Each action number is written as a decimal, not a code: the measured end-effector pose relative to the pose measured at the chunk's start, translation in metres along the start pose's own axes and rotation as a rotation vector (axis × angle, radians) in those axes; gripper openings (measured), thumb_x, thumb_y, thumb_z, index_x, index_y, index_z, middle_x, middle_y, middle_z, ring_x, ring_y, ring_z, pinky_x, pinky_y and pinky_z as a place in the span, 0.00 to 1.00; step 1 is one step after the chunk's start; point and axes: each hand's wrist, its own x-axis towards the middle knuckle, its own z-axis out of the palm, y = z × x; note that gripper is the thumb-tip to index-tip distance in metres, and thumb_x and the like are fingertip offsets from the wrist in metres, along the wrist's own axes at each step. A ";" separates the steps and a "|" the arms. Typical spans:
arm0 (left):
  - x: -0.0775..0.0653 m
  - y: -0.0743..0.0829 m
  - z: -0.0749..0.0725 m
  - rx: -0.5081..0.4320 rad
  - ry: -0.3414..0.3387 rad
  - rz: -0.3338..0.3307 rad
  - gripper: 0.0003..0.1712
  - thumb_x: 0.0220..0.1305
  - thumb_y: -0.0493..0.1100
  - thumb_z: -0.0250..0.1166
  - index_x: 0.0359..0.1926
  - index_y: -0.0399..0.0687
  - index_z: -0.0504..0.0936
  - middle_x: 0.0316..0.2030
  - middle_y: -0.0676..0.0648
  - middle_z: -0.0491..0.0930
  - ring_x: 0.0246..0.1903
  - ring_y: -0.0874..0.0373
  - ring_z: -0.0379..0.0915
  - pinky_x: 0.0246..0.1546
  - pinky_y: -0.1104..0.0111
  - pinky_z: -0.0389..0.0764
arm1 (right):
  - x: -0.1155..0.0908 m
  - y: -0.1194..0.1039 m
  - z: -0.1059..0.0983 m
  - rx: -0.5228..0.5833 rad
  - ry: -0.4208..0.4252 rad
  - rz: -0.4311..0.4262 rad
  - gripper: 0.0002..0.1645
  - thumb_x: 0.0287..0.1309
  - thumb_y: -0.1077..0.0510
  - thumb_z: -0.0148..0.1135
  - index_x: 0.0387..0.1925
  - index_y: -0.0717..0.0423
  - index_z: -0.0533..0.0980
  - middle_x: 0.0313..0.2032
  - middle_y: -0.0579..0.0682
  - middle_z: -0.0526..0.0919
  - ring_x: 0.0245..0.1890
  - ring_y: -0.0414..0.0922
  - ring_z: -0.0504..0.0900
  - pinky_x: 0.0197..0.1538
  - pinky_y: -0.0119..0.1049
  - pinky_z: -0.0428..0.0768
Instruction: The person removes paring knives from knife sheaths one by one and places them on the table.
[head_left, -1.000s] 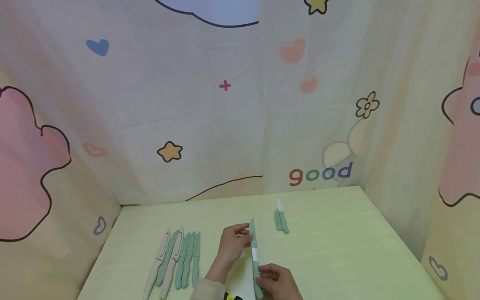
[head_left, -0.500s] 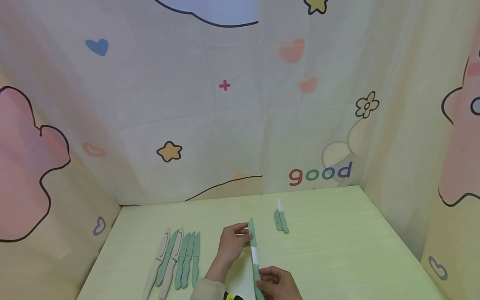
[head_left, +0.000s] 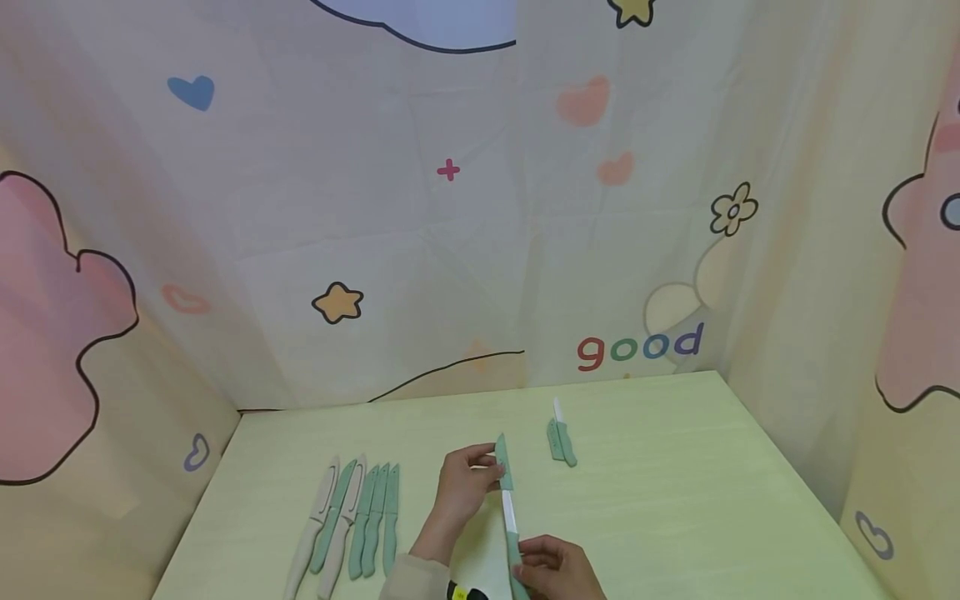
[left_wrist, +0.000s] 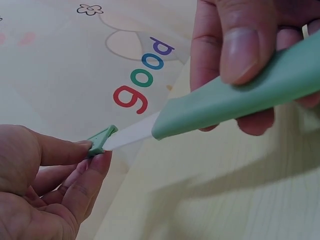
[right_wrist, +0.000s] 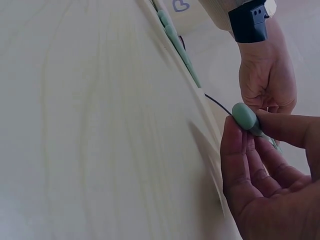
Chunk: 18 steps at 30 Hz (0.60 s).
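Observation:
My left hand (head_left: 462, 486) pinches the green sheath (head_left: 503, 460) of a knife between thumb and fingers. My right hand (head_left: 558, 568) grips the same knife by its green handle (left_wrist: 230, 102), thumb on top. Between sheath and handle a stretch of white blade (head_left: 509, 510) shows; in the left wrist view its tip end enters the sheath's mouth. The knife is held pointing away from me, above the table. From the right wrist view, the rounded butt of the handle (right_wrist: 244, 115) sticks out between thumb and fingers.
On the pale table (head_left: 675, 492), several sheathed knives lie side by side at left, green ones (head_left: 371, 525) and beige ones (head_left: 303, 550). Further back, right of my hands, lies a bare white-bladed green knife (head_left: 567, 446) beside its green sheath (head_left: 553, 439). A printed curtain (head_left: 420, 250) encloses the table.
The sheath and the handle have drawn slightly apart, so more white blade shows. The right hand has shifted a little toward me; the left hand hardly moved.

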 end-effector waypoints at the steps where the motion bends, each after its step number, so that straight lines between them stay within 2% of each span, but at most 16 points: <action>1: 0.000 -0.001 0.000 0.003 0.003 -0.002 0.21 0.57 0.29 0.67 0.54 0.36 0.79 0.37 0.39 0.79 0.33 0.54 0.80 0.36 0.64 0.87 | 0.000 0.000 0.000 -0.007 0.000 0.004 0.21 0.51 0.61 0.70 0.46 0.69 0.78 0.31 0.49 0.84 0.31 0.46 0.81 0.33 0.37 0.86; 9: 0.002 -0.002 -0.002 0.000 0.007 -0.007 0.22 0.57 0.29 0.66 0.54 0.34 0.79 0.37 0.39 0.78 0.32 0.54 0.80 0.36 0.65 0.87 | -0.001 0.005 -0.001 -0.018 -0.002 0.005 0.21 0.51 0.62 0.70 0.45 0.70 0.78 0.30 0.49 0.84 0.31 0.45 0.81 0.33 0.36 0.86; 18: 0.005 -0.003 -0.002 -0.001 0.031 -0.016 0.21 0.58 0.29 0.66 0.55 0.36 0.79 0.37 0.39 0.78 0.32 0.54 0.80 0.35 0.66 0.87 | 0.000 0.007 -0.002 -0.051 0.002 0.000 0.21 0.50 0.60 0.71 0.44 0.68 0.79 0.30 0.48 0.85 0.32 0.45 0.81 0.33 0.35 0.85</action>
